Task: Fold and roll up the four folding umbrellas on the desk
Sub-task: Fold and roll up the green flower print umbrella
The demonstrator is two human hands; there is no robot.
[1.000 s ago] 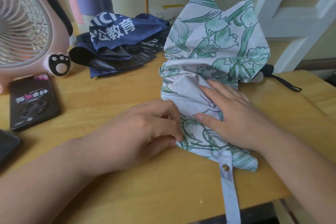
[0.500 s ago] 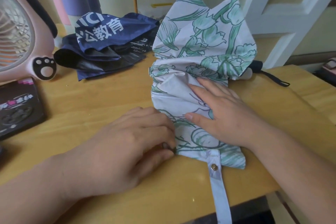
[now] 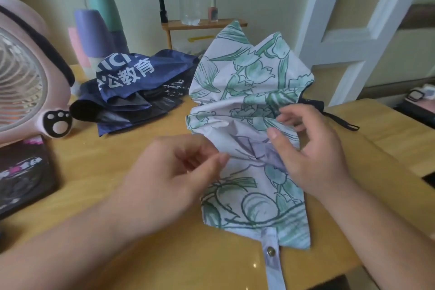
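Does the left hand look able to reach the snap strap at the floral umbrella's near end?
Likely yes. The strap lies uncovered at the desk edge, nothing between it and the left hand, which seems to pinch the floral umbrella's cloth and must release first.

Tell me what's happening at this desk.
A person is folding the floral umbrella on the desk. The left hand pinches its left edge, the right hand grips a pleat further up. Its snap strap hangs unfastened; the navy umbrella behind lies loose, not yet rolled.
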